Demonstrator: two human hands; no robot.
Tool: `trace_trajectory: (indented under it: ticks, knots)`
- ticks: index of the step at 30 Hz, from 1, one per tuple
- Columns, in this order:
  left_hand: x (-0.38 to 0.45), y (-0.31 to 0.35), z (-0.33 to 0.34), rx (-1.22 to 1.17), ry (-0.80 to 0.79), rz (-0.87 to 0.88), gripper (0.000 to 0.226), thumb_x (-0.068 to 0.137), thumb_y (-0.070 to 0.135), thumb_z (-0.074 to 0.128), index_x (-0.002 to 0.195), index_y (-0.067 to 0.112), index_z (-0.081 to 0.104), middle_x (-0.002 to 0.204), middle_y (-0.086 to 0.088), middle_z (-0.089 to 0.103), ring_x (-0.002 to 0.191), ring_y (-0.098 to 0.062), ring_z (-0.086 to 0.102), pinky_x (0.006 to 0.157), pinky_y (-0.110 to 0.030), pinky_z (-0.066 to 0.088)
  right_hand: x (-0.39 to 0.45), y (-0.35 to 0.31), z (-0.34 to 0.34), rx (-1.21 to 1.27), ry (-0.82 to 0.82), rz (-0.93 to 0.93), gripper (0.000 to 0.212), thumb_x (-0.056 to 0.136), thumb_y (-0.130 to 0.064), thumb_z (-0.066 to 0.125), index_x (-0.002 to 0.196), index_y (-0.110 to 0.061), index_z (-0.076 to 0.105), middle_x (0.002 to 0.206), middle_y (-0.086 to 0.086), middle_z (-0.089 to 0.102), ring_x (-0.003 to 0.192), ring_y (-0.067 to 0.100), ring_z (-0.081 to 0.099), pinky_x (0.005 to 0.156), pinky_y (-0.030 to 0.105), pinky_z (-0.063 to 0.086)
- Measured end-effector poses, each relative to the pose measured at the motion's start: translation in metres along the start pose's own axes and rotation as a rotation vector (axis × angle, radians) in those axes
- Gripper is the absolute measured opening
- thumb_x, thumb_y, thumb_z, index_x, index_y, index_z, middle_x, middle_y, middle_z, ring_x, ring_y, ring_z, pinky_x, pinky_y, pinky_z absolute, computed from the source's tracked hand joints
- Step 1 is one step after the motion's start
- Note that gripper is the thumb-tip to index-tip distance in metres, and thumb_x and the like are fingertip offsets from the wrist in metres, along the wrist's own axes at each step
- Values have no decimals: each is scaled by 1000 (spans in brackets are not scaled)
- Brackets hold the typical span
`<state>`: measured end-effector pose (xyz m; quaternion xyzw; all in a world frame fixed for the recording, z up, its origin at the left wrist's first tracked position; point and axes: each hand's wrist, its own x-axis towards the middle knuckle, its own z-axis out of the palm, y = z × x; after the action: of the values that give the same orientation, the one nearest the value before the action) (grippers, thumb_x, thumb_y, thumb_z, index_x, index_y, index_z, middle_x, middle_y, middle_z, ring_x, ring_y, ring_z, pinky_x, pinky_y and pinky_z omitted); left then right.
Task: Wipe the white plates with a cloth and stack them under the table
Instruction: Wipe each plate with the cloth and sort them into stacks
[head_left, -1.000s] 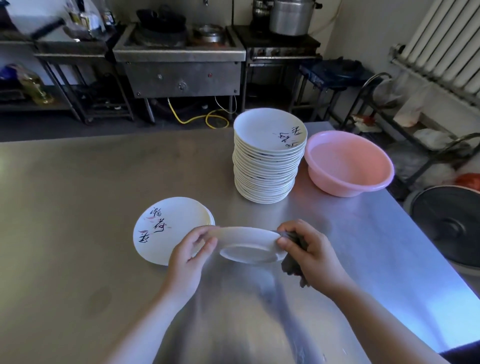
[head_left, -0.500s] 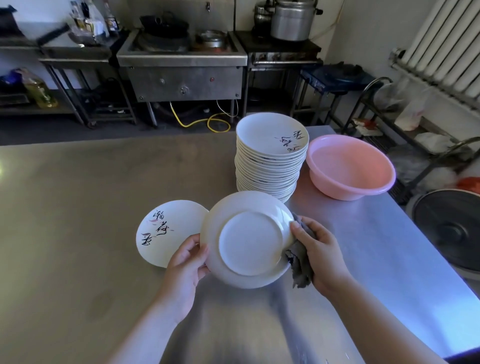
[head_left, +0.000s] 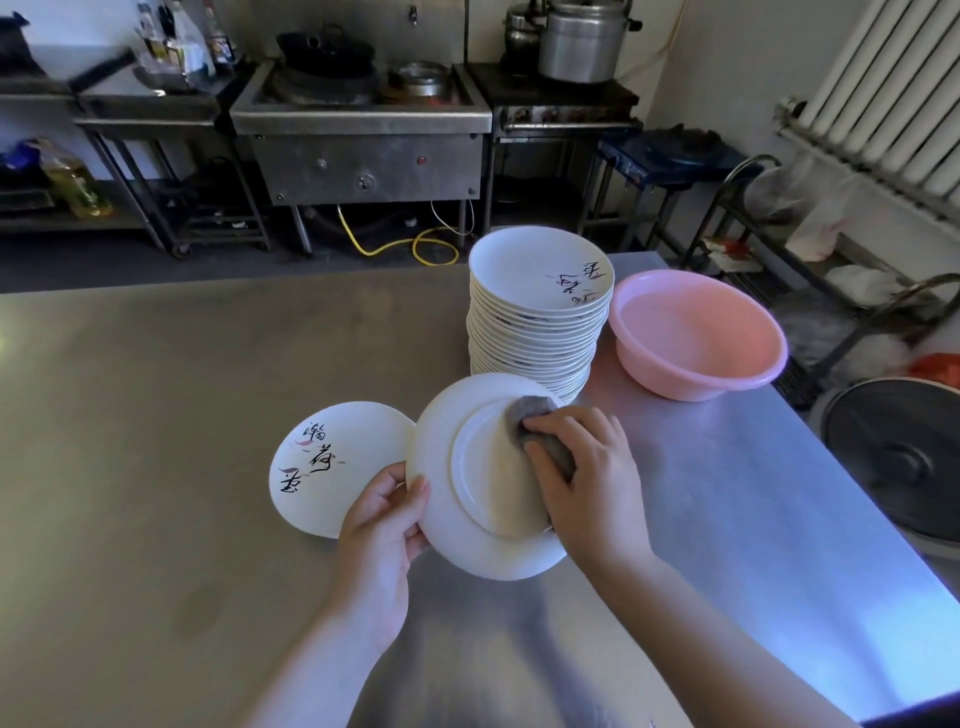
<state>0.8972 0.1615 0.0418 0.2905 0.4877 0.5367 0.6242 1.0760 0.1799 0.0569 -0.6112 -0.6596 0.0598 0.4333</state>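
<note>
Head view, looking down at a steel table. The left hand grips the left rim of a white plate, thumb on the near face, tilting its underside toward the viewer. The right hand presses a grey cloth against the plate's raised base ring, fingers curled over the cloth.

Just left of the held plate, a small pile of plates with painted lettering lies flat on the table, likely those already wiped. Behind, a tall stack of plates stands beside a pink basin.

Judging by that tall stack, most wiping remains, and nothing here shows plates stacked under the table.
</note>
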Motion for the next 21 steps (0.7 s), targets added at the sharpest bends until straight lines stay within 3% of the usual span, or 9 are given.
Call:
trace_trajectory:
  ticks: [5, 9, 15, 18, 21]
  knots:
    - [1, 5, 6, -5, -16, 4, 16, 95, 10, 51, 101, 9, 66, 91, -5, 72, 81, -17, 66, 75, -32, 51, 0, -22, 11, 96, -118, -233, 18, 82, -8, 70, 98, -16, 75, 100, -5, 66, 96, 12, 55, 90, 15, 39]
    - [6, 13, 0, -35, 37, 18, 16, 97, 10, 49, 96, 12, 65, 84, 0, 73, 74, -13, 67, 65, -25, 52, -18, -11, -1, 109, -210, -371, 16, 83, -4, 70, 94, -15, 76, 98, -5, 65, 92, 15, 57, 84, 21, 46]
    - [6, 15, -5, 67, 50, 56, 14, 95, 8, 53, 99, 12, 66, 89, -1, 72, 83, -18, 65, 73, -30, 53, -2, 10, -8, 63, -72, -52, 26, 74, 2, 77, 86, -21, 76, 90, -26, 61, 89, 1, 56, 81, 8, 40]
    - [2, 17, -3, 107, 21, 126, 14, 92, 11, 59, 104, 8, 66, 90, -4, 71, 85, -17, 63, 76, -33, 51, 15, -1, -20, 206, 53, 93, 24, 80, -4, 74, 93, -25, 74, 91, -20, 64, 92, 3, 60, 82, 13, 43]
    - [-4, 16, 4, 165, -51, 182, 23, 82, 23, 62, 99, 9, 66, 86, -4, 71, 80, -12, 62, 76, -32, 47, 34, -7, -17, 137, 100, 58, 21, 82, -8, 72, 98, -21, 74, 96, -16, 64, 97, 13, 59, 86, 12, 40]
